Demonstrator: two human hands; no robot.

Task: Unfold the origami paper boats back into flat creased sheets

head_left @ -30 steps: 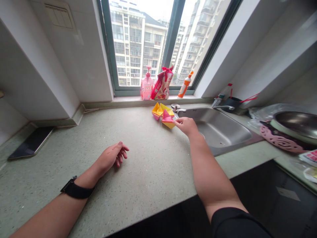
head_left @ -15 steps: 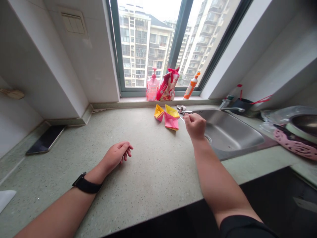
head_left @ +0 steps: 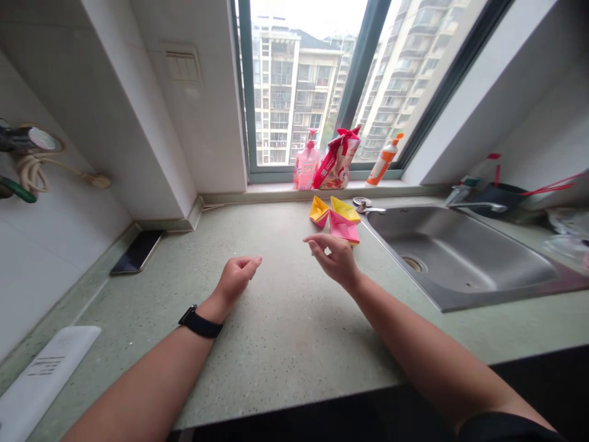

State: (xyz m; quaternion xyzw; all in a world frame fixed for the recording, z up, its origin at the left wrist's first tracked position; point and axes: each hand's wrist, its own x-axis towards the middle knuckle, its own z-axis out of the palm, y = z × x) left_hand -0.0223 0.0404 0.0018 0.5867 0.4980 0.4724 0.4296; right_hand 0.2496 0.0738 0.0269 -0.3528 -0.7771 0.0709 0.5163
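My left hand (head_left: 237, 279), with a black watch (head_left: 201, 321) on its wrist, is curled closed above the counter (head_left: 276, 344); nothing shows in its fingers. My right hand (head_left: 335, 259) is over the counter just in front of the folded paper pieces. Its index finger reaches left, with a small gap to the thumb, and I see nothing held. Behind it sits a pink folded paper piece (head_left: 343, 226), partly covered by the hand. Close to that are an orange-yellow folded paper piece (head_left: 318, 211) and a yellow one (head_left: 346, 210).
A steel sink (head_left: 460, 245) with a faucet (head_left: 483, 205) is at the right. A phone (head_left: 137, 252) and a white board-like object (head_left: 50, 374) lie at the left. On the sill stand a pink pump bottle (head_left: 306, 166), a red-and-white bag (head_left: 338, 159) and an orange-and-white bottle (head_left: 384, 162).
My right hand has moved left from beside the sink, its fist loosening. My left hand's fingers have curled in. The view has turned left, showing more of the white object.
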